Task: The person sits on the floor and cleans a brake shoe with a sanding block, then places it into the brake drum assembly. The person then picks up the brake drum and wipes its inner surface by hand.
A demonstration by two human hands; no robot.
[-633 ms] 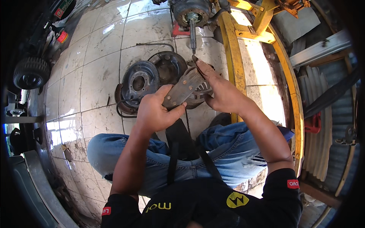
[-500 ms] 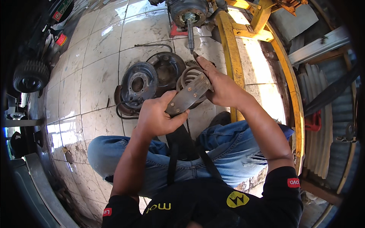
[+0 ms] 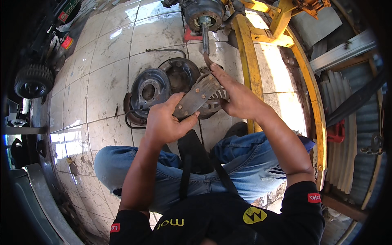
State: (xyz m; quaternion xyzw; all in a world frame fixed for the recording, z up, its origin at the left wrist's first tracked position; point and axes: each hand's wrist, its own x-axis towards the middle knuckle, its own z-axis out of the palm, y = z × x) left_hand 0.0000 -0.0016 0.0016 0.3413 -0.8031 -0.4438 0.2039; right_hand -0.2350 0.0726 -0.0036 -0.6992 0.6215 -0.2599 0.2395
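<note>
Far to my left a black tyre [image 3: 33,81] stands on its tread, well apart from my work. Nearer the middle, a dished black plate [image 3: 153,90] lies on the tiled floor [image 3: 96,102], overlapping a second dark plate [image 3: 181,75] in my view. In front of these, my left hand [image 3: 164,118] has its grip clamped on a riveted curved strip [image 3: 199,97], thumb on the near side and fingers on the far; the strip hangs tilted above the floor, its free end up toward the right. If I pinch only this lower end, a push on the free end could twist it loose, I judge. Behind it sits a ribbed round part [image 3: 216,96], which it could strike if dropped. Farther off, a steel shaft [image 3: 205,38] points toward me. My right hand [image 3: 239,94] reaches beside the strip, fingertips at a thin dark piece [image 3: 208,60]; I cannot tell whether that grip is closed on it. A worn edge could scrape those fingers. Right of that hand stands a yellow frame [image 3: 250,61], near enough to knock my knuckles if I swing wide.
</note>
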